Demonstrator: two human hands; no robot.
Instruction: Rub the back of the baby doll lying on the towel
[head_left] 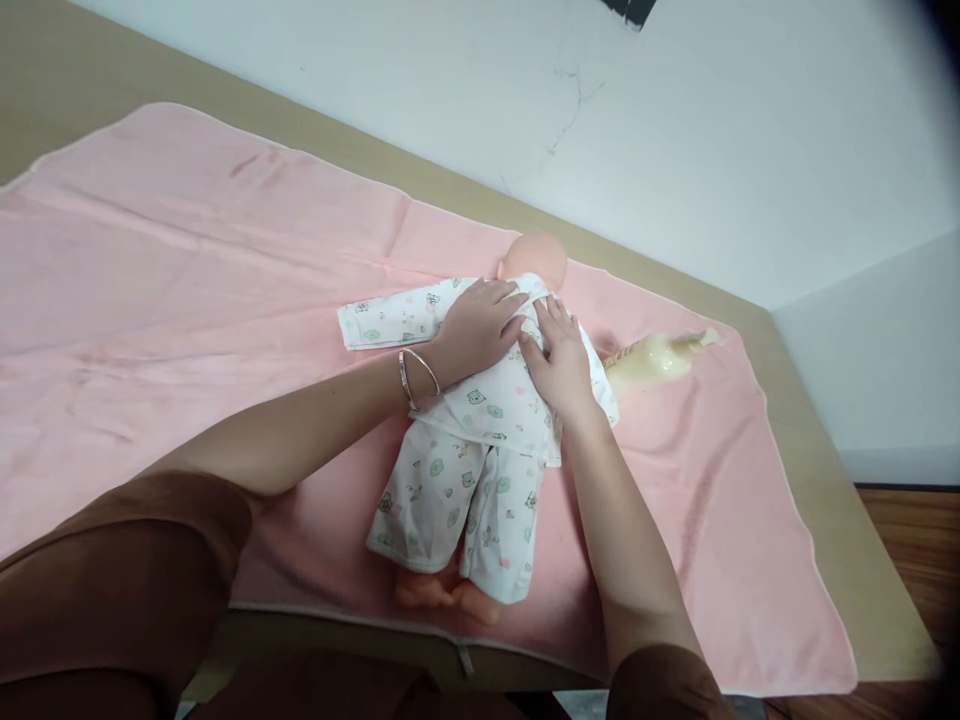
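A baby doll (534, 258) lies stretched out on a pink blanket (285, 230), its smooth head away from me and its bare feet (450, 597) toward me. It wears a white printed top (480, 395) and matching pants (442, 490). My left hand (480, 325) rests flat on the top near the doll's shoulder, fingers extended. Close beside it, my right hand (559, 365) lies on the top below the collar, fingers spread slightly. One empty-looking sleeve (390, 318) stretches out to the left; the other is partly hidden by my right hand.
A glossy pale yellow bottle-like object (652, 358) lies on the blanket at the right, beside the doll's sleeve. The blanket covers much of a wooden table (847, 590). A white wall (675, 170) rises along the table's back edge.
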